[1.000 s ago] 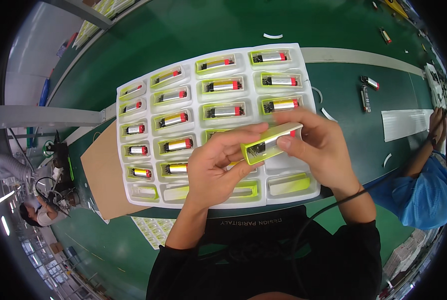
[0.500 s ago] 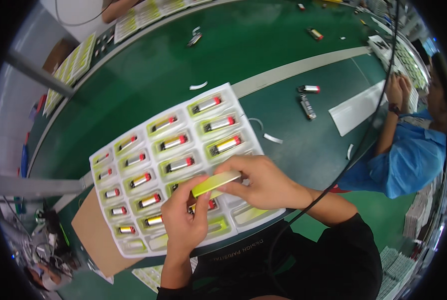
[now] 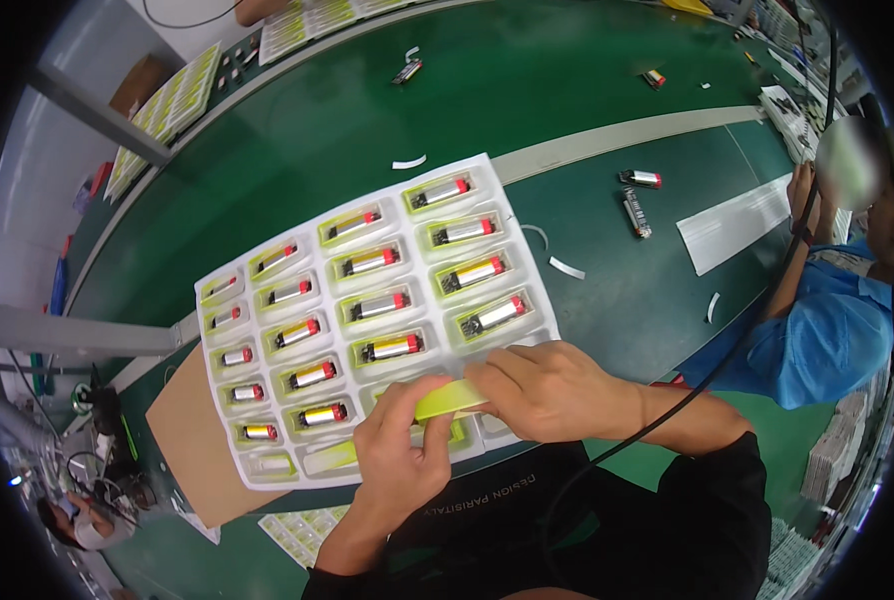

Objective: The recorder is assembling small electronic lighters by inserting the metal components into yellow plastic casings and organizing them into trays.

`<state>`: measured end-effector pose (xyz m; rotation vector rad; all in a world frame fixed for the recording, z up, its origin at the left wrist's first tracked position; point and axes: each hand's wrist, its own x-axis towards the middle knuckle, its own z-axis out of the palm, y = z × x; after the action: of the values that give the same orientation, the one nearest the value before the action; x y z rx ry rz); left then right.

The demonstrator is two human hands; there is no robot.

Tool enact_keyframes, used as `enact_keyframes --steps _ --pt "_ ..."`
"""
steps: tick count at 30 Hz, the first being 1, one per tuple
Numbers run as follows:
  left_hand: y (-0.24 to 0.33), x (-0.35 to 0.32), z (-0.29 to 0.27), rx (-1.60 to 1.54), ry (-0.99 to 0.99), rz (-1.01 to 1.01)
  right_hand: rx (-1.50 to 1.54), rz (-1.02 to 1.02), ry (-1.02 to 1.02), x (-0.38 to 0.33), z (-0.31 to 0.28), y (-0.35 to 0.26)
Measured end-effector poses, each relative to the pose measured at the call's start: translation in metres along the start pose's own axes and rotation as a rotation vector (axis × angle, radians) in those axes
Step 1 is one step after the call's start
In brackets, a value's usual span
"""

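My left hand pinches one end of the green case; my right hand grips the other. We're above the tray of batteries.

One line of pale capital letters runs across the front of the person's black top, upside down in the view and climbing toward the right; it's small but legible, and the only print that reads as words. The dark cylinder lying on the green surface, right of the white tray, carries light marks along its side, too small to make out.
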<state>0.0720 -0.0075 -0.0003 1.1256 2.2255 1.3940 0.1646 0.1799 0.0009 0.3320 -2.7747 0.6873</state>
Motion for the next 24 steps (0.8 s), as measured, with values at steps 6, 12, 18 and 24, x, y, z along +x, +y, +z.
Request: enact_keyframes --steps 6,12,18,24 --pt "0.018 -0.021 -0.017 -0.073 -0.193 -0.11 0.582 0.131 -0.112 -0.022 0.001 -0.014" --pt "0.012 -0.04 -0.005 -0.015 -0.124 -0.052 0.507 0.308 -0.093 -0.048 0.009 -0.044" --pt "0.016 0.008 -0.002 0.205 -0.159 0.082 0.237 0.205 -0.052 -0.027 -0.011 0.006" --pt "0.003 0.106 -0.041 0.566 -0.187 0.198 0.186 0.2 0.063 -0.034 -0.006 0.04"
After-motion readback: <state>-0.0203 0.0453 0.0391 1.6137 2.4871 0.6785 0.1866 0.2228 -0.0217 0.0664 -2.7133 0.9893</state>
